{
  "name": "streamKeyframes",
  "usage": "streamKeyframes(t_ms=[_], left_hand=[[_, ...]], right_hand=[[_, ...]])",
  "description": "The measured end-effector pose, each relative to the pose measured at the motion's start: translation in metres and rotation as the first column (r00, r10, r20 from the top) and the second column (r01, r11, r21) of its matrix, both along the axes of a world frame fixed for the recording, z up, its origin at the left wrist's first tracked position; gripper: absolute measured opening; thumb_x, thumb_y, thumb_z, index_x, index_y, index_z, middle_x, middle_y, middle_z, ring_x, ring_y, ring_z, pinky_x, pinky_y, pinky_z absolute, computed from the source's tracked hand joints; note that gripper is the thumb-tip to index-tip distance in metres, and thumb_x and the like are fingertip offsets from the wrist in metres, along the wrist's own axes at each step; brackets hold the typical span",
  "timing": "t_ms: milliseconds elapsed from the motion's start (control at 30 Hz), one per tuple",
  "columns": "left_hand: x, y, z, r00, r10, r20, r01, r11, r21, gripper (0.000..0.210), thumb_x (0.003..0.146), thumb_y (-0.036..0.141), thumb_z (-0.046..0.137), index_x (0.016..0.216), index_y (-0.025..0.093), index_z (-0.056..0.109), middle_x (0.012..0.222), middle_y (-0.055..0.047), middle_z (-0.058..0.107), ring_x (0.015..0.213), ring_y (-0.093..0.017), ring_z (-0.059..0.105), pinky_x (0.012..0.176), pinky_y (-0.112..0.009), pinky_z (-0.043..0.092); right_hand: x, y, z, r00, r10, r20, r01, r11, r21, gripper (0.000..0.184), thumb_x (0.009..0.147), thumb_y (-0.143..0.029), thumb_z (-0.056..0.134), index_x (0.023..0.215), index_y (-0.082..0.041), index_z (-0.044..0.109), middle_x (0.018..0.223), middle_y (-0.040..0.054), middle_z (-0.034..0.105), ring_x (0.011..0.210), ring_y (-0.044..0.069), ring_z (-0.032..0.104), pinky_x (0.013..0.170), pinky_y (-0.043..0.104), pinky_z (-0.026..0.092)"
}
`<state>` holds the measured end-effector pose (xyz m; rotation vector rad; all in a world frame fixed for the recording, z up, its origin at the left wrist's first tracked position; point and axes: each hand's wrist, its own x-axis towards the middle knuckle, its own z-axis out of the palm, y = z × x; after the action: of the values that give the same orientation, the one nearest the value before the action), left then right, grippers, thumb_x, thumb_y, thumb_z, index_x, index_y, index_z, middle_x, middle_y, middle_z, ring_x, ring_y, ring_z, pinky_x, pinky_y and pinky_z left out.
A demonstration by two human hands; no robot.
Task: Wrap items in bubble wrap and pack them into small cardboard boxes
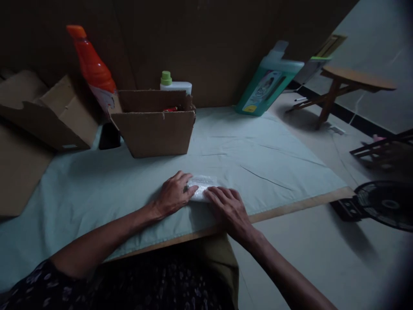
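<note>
A small, shiny, whitish bundle of bubble wrap [200,186] lies on the cloth close to the table's front edge. My left hand [174,194] grips its left end, thumb on top and fingers curled at the far side. On the right end, the fingers of my right hand [228,206] press down close together, covering that part. Whatever the wrap may contain cannot be made out. Beyond my hands stands an open cardboard box [158,134] with something red just showing inside.
A red-orange bottle [95,64], a white bottle with a green cap [176,85] and a teal jug [266,84] stand at the back. Cardboard boxes [61,116] fill the left. Past the table's right edge are a fan [387,203] and a wooden stool [358,78].
</note>
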<state>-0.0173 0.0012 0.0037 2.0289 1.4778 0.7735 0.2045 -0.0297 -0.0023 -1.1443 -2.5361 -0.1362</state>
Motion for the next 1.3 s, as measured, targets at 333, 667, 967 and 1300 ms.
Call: streamKeyframes(t_ms=[333,667,967,1300], left_hand=[[-0.01,-0.038,0.013,0.576,0.362,0.732,0.236,0.784,-0.574,0.039,0.067,0.028,0.077,0.103,0.017,0.07,0.105,-0.007,0.072,0.103,-0.022,0.064,0.093,-0.034,0.048],[-0.002,-0.041,0.011,0.319,0.422,0.848,0.227,0.835,-0.501,0.036,0.062,0.029,0.089,0.088,0.015,0.07,0.084,0.0,0.07,0.079,-0.014,0.06,0.079,-0.026,0.048],[-0.015,-0.027,0.032,0.352,0.334,0.874,0.176,0.894,-0.412,0.028,0.069,0.036,0.081,0.079,0.017,0.064,0.071,0.001,0.063,0.069,-0.014,0.057,0.068,-0.028,0.047],[-0.088,0.005,0.071,0.836,0.1,0.539,-0.221,0.961,0.165,0.061,0.085,0.041,0.069,0.139,0.023,0.048,0.135,-0.012,0.057,0.118,-0.027,0.056,0.101,-0.041,0.047]], right_hand=[[-0.026,0.016,0.004,0.908,-0.067,-0.414,0.03,0.995,-0.096,0.017,0.096,-0.019,0.053,0.106,-0.02,0.067,0.094,0.0064,0.077,0.085,0.021,0.07,0.075,0.035,0.048],[-0.027,-0.003,0.018,0.778,-0.22,-0.589,-0.074,0.898,-0.434,0.027,0.094,-0.033,0.061,0.118,-0.023,0.067,0.113,0.0067,0.073,0.1,0.021,0.069,0.084,0.031,0.055],[-0.054,0.013,0.022,0.534,-0.48,-0.696,-0.358,0.618,-0.7,0.032,0.087,-0.048,0.069,0.101,-0.019,0.07,0.078,0.0028,0.066,0.067,0.016,0.06,0.063,0.028,0.052],[-0.053,0.081,0.109,0.604,-0.341,-0.721,-0.242,0.783,-0.573,0.032,0.081,-0.051,0.073,0.084,-0.02,0.071,0.073,0.003,0.064,0.064,0.017,0.058,0.055,0.026,0.047]])
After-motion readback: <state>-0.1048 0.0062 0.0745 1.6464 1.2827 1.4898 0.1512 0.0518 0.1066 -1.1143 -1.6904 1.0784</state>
